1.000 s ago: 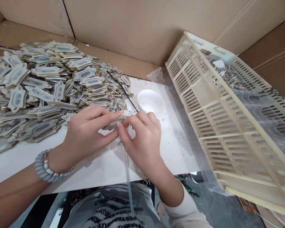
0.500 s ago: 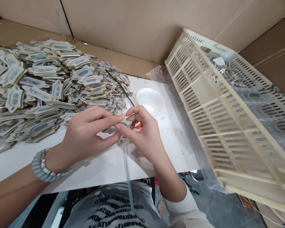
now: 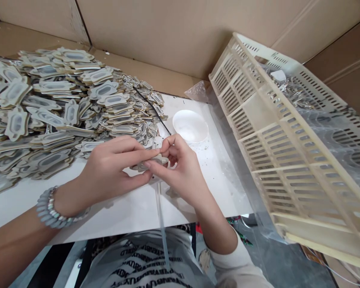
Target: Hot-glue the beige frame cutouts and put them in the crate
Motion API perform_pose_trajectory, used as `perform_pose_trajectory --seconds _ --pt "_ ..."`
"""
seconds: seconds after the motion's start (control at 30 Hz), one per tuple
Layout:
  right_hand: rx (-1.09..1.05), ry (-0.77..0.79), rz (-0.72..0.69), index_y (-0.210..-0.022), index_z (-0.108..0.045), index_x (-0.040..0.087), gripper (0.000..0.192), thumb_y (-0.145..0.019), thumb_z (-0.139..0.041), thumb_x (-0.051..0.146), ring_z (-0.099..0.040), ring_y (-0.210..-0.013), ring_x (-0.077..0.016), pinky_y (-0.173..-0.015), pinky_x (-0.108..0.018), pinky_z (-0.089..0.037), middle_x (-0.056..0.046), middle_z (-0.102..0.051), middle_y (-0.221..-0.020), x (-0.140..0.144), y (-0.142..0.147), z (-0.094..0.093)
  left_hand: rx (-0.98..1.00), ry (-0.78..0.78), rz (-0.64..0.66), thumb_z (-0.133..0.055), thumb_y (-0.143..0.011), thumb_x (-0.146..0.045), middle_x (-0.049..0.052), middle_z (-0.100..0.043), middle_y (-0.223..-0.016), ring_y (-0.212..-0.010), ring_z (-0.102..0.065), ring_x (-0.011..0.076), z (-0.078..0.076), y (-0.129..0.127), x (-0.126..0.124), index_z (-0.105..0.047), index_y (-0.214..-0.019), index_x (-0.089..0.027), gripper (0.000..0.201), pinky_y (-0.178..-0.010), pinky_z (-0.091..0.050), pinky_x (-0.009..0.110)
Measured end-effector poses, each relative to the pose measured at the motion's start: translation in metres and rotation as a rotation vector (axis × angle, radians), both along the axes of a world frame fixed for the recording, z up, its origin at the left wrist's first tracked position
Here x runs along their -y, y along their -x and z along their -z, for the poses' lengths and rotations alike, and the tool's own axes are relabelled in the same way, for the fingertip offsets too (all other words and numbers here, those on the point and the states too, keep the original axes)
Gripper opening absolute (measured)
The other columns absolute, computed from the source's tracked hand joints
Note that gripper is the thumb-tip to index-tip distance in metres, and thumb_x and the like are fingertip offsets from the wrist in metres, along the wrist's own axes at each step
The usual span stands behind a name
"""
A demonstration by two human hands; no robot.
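Note:
My left hand (image 3: 114,166) and my right hand (image 3: 180,168) meet over the white table, both closed on one small flat plate (image 3: 156,161) with a wavy outline. Thumb and forefinger of each hand pinch it, and the fingers cover part of it. Just beyond and beneath the fingertips stands a whitish device with a pointed metal tip (image 3: 158,133), mostly hidden. A clear tube (image 3: 161,220) runs from under the hands down past the table edge. Left of them lies a big heap of similar grey and beige flat plates (image 3: 48,116).
Behind the right hand stands a white bowl (image 3: 190,127) with small crumbs beside it. A cream slatted plastic crate (image 3: 276,132) with small metal parts and clear plastic leans along the right. Cardboard (image 3: 156,36) walls the back, and a black cord (image 3: 153,108) crosses the heap's edge.
The plate has tilted a little in the fingers, and the right fingertips have curled closer together. An orange spot seen below the right fingers is now hidden. The view has shifted slightly.

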State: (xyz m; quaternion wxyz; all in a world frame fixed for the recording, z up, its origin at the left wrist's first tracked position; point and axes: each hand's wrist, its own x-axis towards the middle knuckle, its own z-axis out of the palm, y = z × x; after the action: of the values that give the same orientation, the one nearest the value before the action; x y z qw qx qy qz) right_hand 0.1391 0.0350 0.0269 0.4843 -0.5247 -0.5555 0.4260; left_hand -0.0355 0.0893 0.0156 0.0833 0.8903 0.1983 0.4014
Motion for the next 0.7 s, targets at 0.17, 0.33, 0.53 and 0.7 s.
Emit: perform_pose_trajectory --seconds 0.17,0.33,0.53,0.7 --pt "-0.147 0.099 -0.004 -0.087 -0.041 0.026 0.035 -0.072 -0.072 0.023 -0.048 -0.057 -0.0076 -0.054 -0.021 -0.035 0.011 -0.056 -0.071 -0.001 0.006 0.001 -0.006 -0.032 0.013 -0.063 -0.093 -0.017 -0.001 -0.069 -0.080 -0.066 -0.061 0.0124 -0.004 -0.001 -0.002 -0.065 -0.115 -0.028 0.025 -0.055 -0.051 0.025" --pt "-0.249 0.248 -0.024 -0.092 -0.038 0.028 0.045 -0.071 -0.078 0.031 -0.044 -0.047 -0.0049 -0.048 -0.019 -0.033 0.011 -0.064 -0.072 -0.001 0.011 -0.002 -0.018 -0.020 0.007 -0.062 -0.095 -0.019 0.000 -0.069 -0.079 -0.066 -0.062 0.0131 -0.008 -0.001 -0.001 -0.067 -0.111 -0.027 0.019 -0.054 -0.050 0.026" --pt "-0.323 0.254 -0.023 -0.090 -0.037 0.027 0.047 -0.068 -0.078 0.024 -0.044 -0.046 -0.0038 -0.044 -0.016 -0.031 0.011 -0.063 -0.071 -0.001 0.013 -0.002 -0.030 -0.034 0.016 -0.063 -0.096 -0.021 0.001 -0.069 -0.080 -0.067 -0.060 0.0127 -0.007 0.000 0.000 -0.065 -0.114 -0.025 0.019 -0.054 -0.048 0.025" --pt "-0.301 0.236 -0.001 -0.089 -0.037 0.027 0.041 -0.067 -0.071 0.018 -0.043 -0.046 -0.0042 -0.044 -0.016 -0.031 0.013 -0.059 -0.068 0.000 0.016 -0.001 -0.020 0.013 0.019 -0.062 -0.097 -0.026 0.000 -0.069 -0.082 -0.067 -0.060 0.0140 -0.005 -0.001 0.001 -0.063 -0.116 -0.030 0.020 -0.057 -0.050 0.027"
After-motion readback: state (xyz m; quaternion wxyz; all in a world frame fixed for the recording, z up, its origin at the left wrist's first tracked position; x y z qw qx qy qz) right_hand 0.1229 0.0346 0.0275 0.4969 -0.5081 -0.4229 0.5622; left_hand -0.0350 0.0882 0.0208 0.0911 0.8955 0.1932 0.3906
